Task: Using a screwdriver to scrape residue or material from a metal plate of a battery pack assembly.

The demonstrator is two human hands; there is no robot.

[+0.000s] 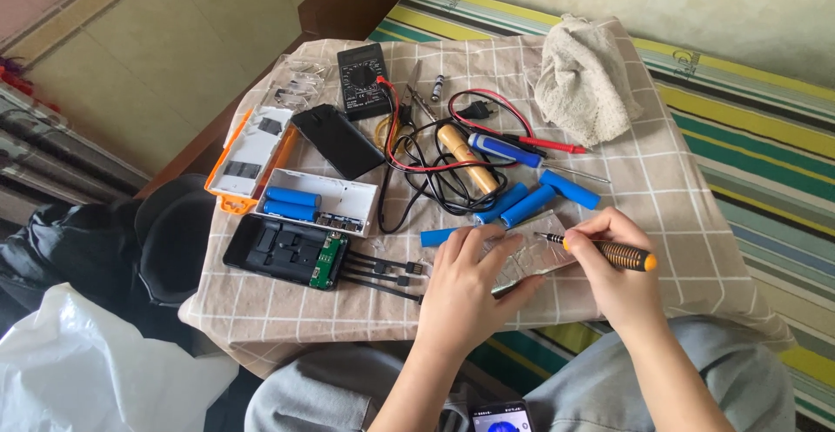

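Blue cells (pixel 531 204) and tangled cables (pixel 435 175) crowd the middle; cloth's right edge (pixel 687 197) lies bare.

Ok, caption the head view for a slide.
Left hand steadies a silvery panel while right hand points a screwdriver at it.

Checked woven cloth (pixel 678 223), matt. Crinkled shiny foil sheet (pixel 535 254). Screwdriver (pixel 604 252): ribbed black-and-orange plastic grip, metal tip. Blue cells (pixel 531 204), glossy wrap. White plastic case (pixel 352 193), smooth. Towel (pixel 583 80), rough.

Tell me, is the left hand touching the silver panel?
Touching. The head view shows the left hand lying flat on the silver panel, fingers pressed on its surface with no gap, while the right hand holds a screwdriver at it.
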